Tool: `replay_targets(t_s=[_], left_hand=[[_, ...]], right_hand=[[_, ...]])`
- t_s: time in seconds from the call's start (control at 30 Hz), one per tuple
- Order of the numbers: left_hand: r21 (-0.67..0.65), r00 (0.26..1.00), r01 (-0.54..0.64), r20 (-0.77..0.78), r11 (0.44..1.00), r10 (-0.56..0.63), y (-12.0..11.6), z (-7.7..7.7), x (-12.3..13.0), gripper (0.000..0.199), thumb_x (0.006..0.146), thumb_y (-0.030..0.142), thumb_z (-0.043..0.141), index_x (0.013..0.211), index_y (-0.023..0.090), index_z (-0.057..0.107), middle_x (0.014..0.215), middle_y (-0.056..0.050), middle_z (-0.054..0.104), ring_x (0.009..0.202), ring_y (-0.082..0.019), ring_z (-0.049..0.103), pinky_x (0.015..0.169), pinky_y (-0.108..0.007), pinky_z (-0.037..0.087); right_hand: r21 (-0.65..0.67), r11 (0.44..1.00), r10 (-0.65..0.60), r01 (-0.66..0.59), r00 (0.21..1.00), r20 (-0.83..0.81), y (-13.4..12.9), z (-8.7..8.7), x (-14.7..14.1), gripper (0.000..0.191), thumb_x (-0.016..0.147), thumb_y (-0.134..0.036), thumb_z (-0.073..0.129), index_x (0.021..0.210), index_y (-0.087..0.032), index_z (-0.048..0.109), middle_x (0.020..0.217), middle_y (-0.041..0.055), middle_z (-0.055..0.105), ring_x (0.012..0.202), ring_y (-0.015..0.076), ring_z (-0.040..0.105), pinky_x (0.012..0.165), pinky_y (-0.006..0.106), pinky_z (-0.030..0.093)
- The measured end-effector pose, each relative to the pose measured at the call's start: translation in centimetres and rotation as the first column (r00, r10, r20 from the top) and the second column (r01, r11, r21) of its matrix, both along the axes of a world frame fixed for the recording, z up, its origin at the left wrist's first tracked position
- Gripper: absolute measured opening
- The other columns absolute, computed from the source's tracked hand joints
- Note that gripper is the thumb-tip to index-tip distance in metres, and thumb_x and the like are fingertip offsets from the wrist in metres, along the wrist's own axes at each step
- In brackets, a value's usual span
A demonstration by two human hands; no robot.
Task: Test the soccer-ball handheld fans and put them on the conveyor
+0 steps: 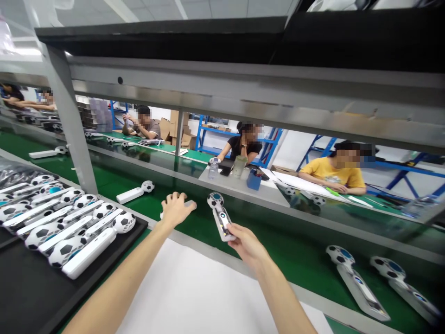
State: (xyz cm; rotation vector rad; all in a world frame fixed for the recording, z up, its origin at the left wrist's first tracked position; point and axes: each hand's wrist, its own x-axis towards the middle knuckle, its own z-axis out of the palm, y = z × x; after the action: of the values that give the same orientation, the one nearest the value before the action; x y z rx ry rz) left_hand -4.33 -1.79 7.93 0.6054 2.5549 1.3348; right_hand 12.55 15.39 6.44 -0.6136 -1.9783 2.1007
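Observation:
My right hand (pixel 245 239) pinches the lower end of a white handheld device (pixel 222 220) with a football-patterned head. It is held up over the green belt (pixel 198 232), and the handle's open side shows inner parts. My left hand (pixel 177 209) is curled over another white handheld device (pixel 189 204) on the belt, fingers bent and thumb against its end. Most of that one is hidden under the hand. Further left on the belt lies a similar device (pixel 134 192).
A black tray (pixel 28 287) at left holds rows of such devices. Two more open-handled devices (pixel 358 283) lie on the belt at right. A white sheet (pixel 194 287) covers the near bench. A shelf (pixel 208 46) hangs overhead. Several people sit across the line.

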Motion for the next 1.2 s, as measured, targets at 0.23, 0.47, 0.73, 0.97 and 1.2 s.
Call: replay_targets(t_s=[0.23, 0.47, 0.73, 0.97, 1.2], left_hand=[[-0.335, 0.994, -0.048, -0.113, 0.941, 0.010, -1.8, -2.6, -2.5, 0.033, 0.090, 0.033, 0.064, 0.117, 0.015, 0.059, 0.116, -0.009, 0.061, 0.105, -0.023, 0.060, 0.092, -0.045, 0.050], [-0.165, 0.981, 0.085, -0.160, 0.983, -0.112, -1.3, 2.4, 0.2, 0.015, 0.079, 0.025, 0.069, 0.089, 0.016, 0.065, 0.087, -0.003, 0.065, 0.076, -0.016, 0.060, 0.067, -0.029, 0.049], [0.182, 0.930, 0.366, -0.030, 0.913, -0.367, -1.7, 7.3, 5.8, 0.033, 0.083, 0.047, 0.055, 0.098, 0.019, 0.066, 0.089, -0.004, 0.068, 0.070, -0.016, 0.064, 0.049, -0.021, 0.044], [0.014, 0.999, 0.038, -0.003, 0.999, -0.038, -1.8, 5.1, -1.6, 0.039, 0.090, 0.042, 0.058, 0.119, 0.015, 0.058, 0.130, -0.013, 0.055, 0.115, -0.028, 0.057, 0.090, -0.043, 0.053], [-0.277, 0.973, -0.230, -0.067, 0.933, 0.220, -7.7, -0.7, -8.3, 0.039, 0.089, 0.028, 0.064, 0.126, 0.016, 0.056, 0.135, -0.011, 0.051, 0.124, -0.030, 0.049, 0.102, -0.053, 0.044]], right_hand=[[0.435, 0.888, -0.276, 0.148, 0.929, 0.246, 6.0, -2.7, 0.6, 0.022, 0.095, -0.033, 0.059, 0.101, -0.013, 0.065, 0.093, 0.0033, 0.067, 0.083, 0.0164, 0.065, 0.078, 0.034, 0.054], [0.816, 0.571, -0.373, 0.092, 0.914, 0.158, 4.6, 1.0, 2.4, 0.044, 0.081, -0.019, 0.065, 0.125, -0.014, 0.063, 0.142, 0.0220, 0.044, 0.133, 0.0434, 0.038, 0.107, 0.060, 0.028], [0.746, 0.665, 0.180, 0.039, 0.961, -0.211, -1.9, 5.9, 3.3, 0.030, 0.074, -0.025, 0.071, 0.104, -0.029, 0.069, 0.109, 0.0019, 0.067, 0.105, 0.0277, 0.056, 0.090, 0.038, 0.041], [0.340, 0.936, 0.010, 0.091, 0.959, -0.284, -0.7, 7.0, 4.3, 0.035, 0.087, -0.054, 0.059, 0.094, -0.020, 0.057, 0.081, 0.0035, 0.062, 0.066, 0.0179, 0.058, 0.054, 0.027, 0.041], [-0.172, 0.985, -0.085, 0.007, 0.888, -0.452, 0.4, 10.0, 7.1, 0.034, 0.089, -0.041, 0.054, 0.106, -0.013, 0.062, 0.101, 0.0127, 0.067, 0.059, 0.0134, 0.057, 0.051, 0.026, 0.046]])
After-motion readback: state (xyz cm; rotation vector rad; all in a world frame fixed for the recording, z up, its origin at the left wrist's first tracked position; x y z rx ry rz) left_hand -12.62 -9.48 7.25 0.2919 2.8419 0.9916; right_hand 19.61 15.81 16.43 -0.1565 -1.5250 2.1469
